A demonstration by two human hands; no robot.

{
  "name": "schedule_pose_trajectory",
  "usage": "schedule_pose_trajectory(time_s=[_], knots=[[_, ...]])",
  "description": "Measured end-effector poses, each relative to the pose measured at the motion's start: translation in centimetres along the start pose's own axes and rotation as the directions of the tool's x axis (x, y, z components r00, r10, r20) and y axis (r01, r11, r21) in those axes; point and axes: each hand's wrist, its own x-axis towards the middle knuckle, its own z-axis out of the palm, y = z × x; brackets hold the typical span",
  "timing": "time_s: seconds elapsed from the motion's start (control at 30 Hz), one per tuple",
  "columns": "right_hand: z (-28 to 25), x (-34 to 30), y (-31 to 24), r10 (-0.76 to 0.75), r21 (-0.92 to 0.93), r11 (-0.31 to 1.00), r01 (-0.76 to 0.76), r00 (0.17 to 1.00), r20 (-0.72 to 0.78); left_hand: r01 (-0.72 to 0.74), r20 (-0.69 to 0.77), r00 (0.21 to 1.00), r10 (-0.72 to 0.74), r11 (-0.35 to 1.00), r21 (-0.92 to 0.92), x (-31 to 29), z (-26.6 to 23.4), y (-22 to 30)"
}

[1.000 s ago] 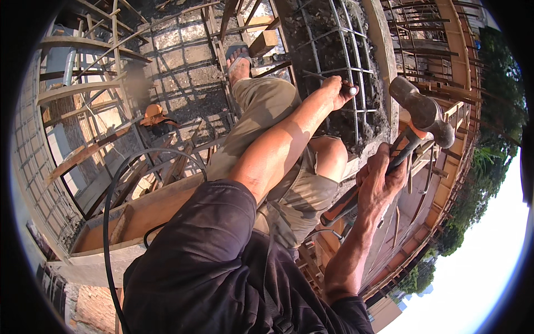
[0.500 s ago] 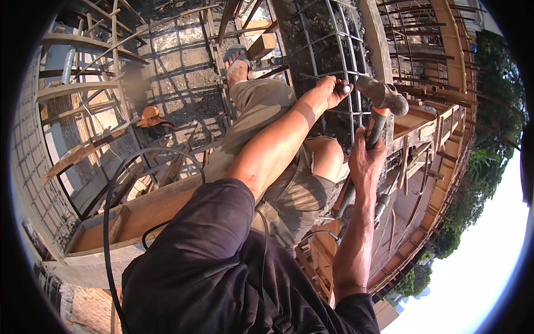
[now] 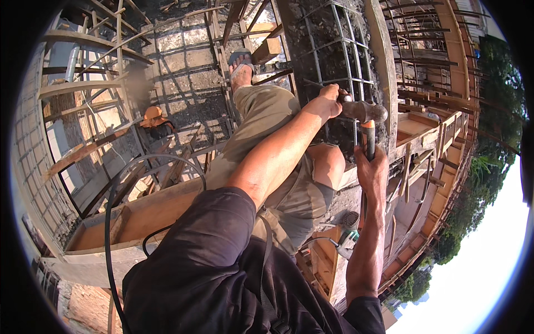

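Note:
My left hand (image 3: 332, 102) is closed in a fist round a chisel-like metal rod (image 3: 347, 98); only its pale butt end shows, and its other end is hidden. Fingers wrapped round the dark handle, my right hand (image 3: 372, 165) grips a hammer (image 3: 364, 112) with a heavy, dull metal head and an orange band below it. The hammer head is right beside the rod's butt end; I cannot tell whether they touch. Both hands are over a steel rebar cage (image 3: 347, 40) in a trough with dark, rough concrete.
A timber formwork board (image 3: 384, 72) borders the cage on the right. Below my right forearm lies a green power tool (image 3: 349, 239) with a cable. A black hose (image 3: 108, 239) loops at left. Lower down, a person in an orange helmet (image 3: 153, 117) is among timbers and a rebar grid.
The hammer head has swung left and down to the rod's butt end, its handle turning more upright. My right hand has lowered slightly; my left hand keeps its grip on the rod.

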Motion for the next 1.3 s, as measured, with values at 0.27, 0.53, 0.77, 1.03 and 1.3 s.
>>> schedule_pose_trajectory(time_s=[0.27,0.53,0.77,1.03,1.3], knots=[[0.0,-6.0,3.6,0.324,0.328,0.895,-0.302,0.946,-0.016,0.015,-0.026,1.0,-0.015,0.999,0.038,2.7,5.2,-6.0],[-1.0,-8.6,5.5,0.401,0.455,0.821,-0.343,0.916,-0.032,0.032,-0.209,0.977,0.039,0.946,0.324,-2.0,-0.9,-3.0],[0.4,-11.6,6.6,0.35,0.545,0.782,-0.302,0.937,0.016,-0.027,-0.185,0.971,0.152,0.839,0.543,-4.5,-11.7,-1.3],[1.7,-16.8,7.6,0.404,0.538,0.755,-0.375,0.912,0.069,0.094,-0.22,0.868,0.445,0.289,0.953,-7.9,-12.9,-4.1],[4.0,-18.2,7.5,0.431,0.617,0.655,-0.435,0.887,0.167,0.027,0.069,0.757,0.65,-0.136,0.99,-6.6,-14.4,0.0]])
